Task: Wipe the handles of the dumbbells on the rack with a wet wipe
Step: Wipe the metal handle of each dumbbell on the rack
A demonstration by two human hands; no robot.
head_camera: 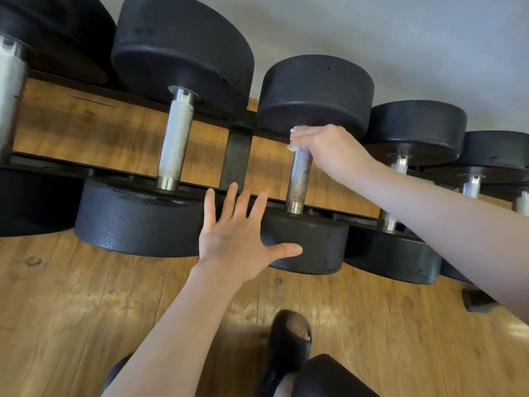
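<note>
Wood floor and grey wall are backing a rack w/ six dumbbells visible, some cut off. Wipe is peeking out white at the top of the third handle, where the right hand is gripping it round the bar. Left hand is spread flat, resting on the near weight. Risk, imo: wipe bunching on the knurling, leaving the lower handle unwiped.

Dumbbell handle gripped on the rack

The handle is gripped by the right hand through a wet wipe; the near weight is touched by the spread left hand.
</note>
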